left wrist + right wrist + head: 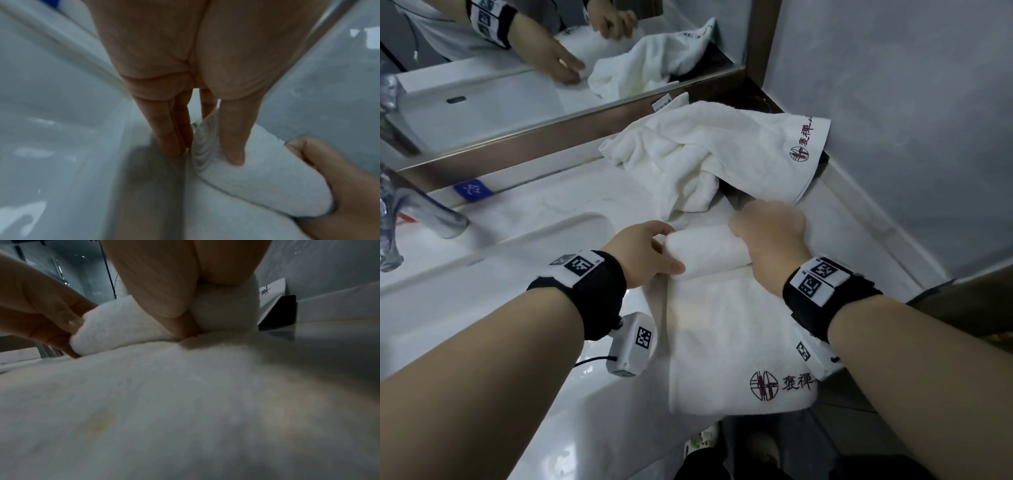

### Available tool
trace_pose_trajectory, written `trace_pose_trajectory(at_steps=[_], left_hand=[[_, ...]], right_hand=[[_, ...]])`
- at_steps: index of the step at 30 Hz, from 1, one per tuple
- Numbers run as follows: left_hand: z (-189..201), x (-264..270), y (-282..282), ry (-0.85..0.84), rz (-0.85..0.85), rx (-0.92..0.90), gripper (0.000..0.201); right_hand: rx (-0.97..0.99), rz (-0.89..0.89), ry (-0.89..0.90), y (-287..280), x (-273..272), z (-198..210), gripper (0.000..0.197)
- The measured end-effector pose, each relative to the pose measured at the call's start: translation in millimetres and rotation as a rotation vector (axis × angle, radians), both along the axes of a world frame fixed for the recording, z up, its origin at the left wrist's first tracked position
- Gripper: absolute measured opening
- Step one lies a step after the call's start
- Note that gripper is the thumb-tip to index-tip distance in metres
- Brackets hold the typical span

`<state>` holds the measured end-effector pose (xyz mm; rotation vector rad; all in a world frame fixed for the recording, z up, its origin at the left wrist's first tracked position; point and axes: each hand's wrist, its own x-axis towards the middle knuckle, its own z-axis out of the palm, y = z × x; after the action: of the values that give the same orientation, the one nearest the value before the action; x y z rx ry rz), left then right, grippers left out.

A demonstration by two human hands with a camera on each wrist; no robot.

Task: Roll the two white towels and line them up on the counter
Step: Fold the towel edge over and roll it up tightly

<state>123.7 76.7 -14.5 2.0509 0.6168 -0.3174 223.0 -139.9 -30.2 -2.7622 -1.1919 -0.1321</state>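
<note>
A white towel lies on the counter point(592, 202), its far end wound into a tight roll point(709, 250) and its flat part point(722, 335) reaching to the front edge, logo showing. My left hand point(669, 251) pinches the roll's left end: in the left wrist view the thumb lies along the roll point(257, 183) and the fingers point(174, 138) press its spiral end. My right hand point(767, 233) grips the roll's right end, fingers curled over the top. The second white towel point(705, 150) lies crumpled behind, untouched.
A sink basin point(517, 246) with a chrome faucet point(431, 219) sits to the left. The mirror point(517, 85) stands behind the counter and a grey wall point(928, 137) closes the right side. A dark object point(825, 159) pokes out under the crumpled towel.
</note>
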Motion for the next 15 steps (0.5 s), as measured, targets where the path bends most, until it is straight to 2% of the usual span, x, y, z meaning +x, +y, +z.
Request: trace_pose_trajectory(at_steps=[1, 3, 10, 12, 15], left_hand=[[2, 0, 0, 0.003, -0.046, 0.104, 0.047], [5, 2, -2, -0.007, -0.084, 0.197, 0.047], [10, 12, -9, -0.048, -0.125, 0.311, 0.042], [11, 14, -9, -0.033, -0.137, 0.332, 0.04], [13, 17, -10, -0.008, -0.187, 0.382, 0.037]], right_hand=[[0.016, -0.004, 0.012, -2, -3, -1, 0.061], [0.053, -0.013, 0.075, -6, -7, -1, 0.059], [0.342, -0.043, 0.536, -34, -5, 19, 0.031], [0.406, -0.099, 0.653, -42, -4, 23, 0.037], [0.322, -0.137, 0.639, -46, -3, 23, 0.051]])
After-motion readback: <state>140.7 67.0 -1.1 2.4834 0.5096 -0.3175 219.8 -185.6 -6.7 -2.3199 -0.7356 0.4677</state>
